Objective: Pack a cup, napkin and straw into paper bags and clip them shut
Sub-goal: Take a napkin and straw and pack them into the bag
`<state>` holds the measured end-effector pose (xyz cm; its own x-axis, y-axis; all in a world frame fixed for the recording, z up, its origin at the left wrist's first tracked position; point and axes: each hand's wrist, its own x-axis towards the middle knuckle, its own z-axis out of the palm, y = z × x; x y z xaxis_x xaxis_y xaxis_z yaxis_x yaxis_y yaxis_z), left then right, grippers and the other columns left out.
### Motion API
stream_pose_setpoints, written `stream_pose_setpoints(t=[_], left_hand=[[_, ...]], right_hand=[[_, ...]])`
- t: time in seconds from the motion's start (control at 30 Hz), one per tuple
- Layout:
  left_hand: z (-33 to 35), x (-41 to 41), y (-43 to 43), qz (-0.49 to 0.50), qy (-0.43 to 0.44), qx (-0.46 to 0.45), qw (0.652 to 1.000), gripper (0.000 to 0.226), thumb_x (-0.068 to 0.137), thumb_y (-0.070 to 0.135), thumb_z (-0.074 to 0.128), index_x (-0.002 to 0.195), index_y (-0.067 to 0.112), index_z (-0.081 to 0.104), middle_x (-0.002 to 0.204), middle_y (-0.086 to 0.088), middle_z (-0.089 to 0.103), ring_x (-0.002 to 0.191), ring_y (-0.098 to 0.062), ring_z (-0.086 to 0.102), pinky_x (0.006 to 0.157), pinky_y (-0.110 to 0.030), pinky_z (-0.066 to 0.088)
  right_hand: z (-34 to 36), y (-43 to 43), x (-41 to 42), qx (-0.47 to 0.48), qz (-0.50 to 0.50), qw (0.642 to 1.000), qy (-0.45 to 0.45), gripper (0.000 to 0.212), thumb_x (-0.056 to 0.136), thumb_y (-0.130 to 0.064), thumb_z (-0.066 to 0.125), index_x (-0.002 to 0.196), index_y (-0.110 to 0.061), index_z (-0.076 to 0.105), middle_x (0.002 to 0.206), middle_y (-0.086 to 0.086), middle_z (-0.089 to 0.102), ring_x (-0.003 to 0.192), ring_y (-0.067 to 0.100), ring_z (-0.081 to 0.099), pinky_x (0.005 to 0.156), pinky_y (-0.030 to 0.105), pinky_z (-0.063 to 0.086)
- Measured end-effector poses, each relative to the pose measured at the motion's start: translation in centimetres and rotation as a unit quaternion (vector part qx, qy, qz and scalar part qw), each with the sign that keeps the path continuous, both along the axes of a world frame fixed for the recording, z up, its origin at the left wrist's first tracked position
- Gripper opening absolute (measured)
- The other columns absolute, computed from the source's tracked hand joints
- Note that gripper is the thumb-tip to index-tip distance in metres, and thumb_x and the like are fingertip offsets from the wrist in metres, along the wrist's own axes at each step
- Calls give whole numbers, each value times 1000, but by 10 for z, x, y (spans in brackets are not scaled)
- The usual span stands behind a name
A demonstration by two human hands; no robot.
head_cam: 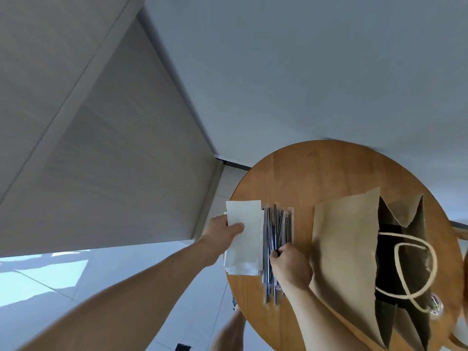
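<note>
**A:** Begin on the left. What do you hold there?

**B:** Your left hand (222, 231) pinches a single white napkin (244, 214). The thumb is pressed on top and the other fingers are hidden beneath the sheet. The napkin is held just above the napkin stack (243, 259), which lies at the left edge of the round wooden table (304, 173).

**A:** And on the right?

**B:** Your right hand (291, 267) is curled, knuckles up, with its fingertips (274, 254) closed on the straws (278, 224). These are dark and sealed in clear wrappers. They form a loose pile just beside the stack, on its right. You pinch within that pile, but how many straws you have hold of cannot be told.

**A:** Where is the paper bag in relation to your hands?

**B:** The paper bag (347, 249) is on the table to the right of the straws, and its brown side is close to your right wrist. Its mouth is open toward you and the inside is dark. Pale rope handles (405, 274) loop across the opening. Whether a cup is inside cannot be told.

**A:** What else is on the table?

**B:** Coloured paper clips (435, 305) lie by the bag's right side, near the table's edge. They are blurred. Both of your forearms are bare and reach in from the lower left, above a pale tiled floor (50, 287).
</note>
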<state>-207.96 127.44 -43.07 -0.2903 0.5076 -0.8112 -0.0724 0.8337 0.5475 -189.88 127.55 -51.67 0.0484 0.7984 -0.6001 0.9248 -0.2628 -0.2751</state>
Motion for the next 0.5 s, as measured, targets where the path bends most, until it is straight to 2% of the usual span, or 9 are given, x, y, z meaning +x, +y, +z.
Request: stream_pose_setpoints(t=[0.1,0.17,0.33,0.4,0.5], left_hand=[[-3,1,0,-6,-1,1,1000,27,97,16,61,123,10,62,120,-8,67,112,-30,63,103,-52,48],[-3,3,1,-5,-1,1,1000,26,96,16,61,121,11,64,117,-7,68,109,-29,64,102,-51,49],[-1,4,6,-15,3,10,1000,24,95,16,62,118,12,66,115,-5,70,104,-26,66,99,-47,52],[1,5,8,-25,17,16,999,27,96,17,60,121,12,65,116,-5,70,103,-25,66,97,-46,53],[10,9,14,-57,52,29,997,31,97,18,55,128,16,59,116,-4,67,104,-25,64,92,-40,54]], right_hand=[[0,0,0,-10,-20,1000,1,27,86,-35,61,65,-20,59,53,-7,59,47,10,59,44,20,36],[2,2,2,-13,-34,999,8,22,83,-37,64,67,-22,58,54,-9,60,46,8,58,44,20,38],[11,5,8,5,-60,997,37,20,83,-37,65,72,-25,53,59,-12,58,52,4,53,47,22,35],[19,5,8,25,-87,994,65,14,83,-32,65,75,-26,55,65,-14,58,58,6,55,52,25,43],[41,8,5,66,-124,976,167,10,84,-26,67,79,-28,59,73,-14,63,71,11,63,66,30,53]])
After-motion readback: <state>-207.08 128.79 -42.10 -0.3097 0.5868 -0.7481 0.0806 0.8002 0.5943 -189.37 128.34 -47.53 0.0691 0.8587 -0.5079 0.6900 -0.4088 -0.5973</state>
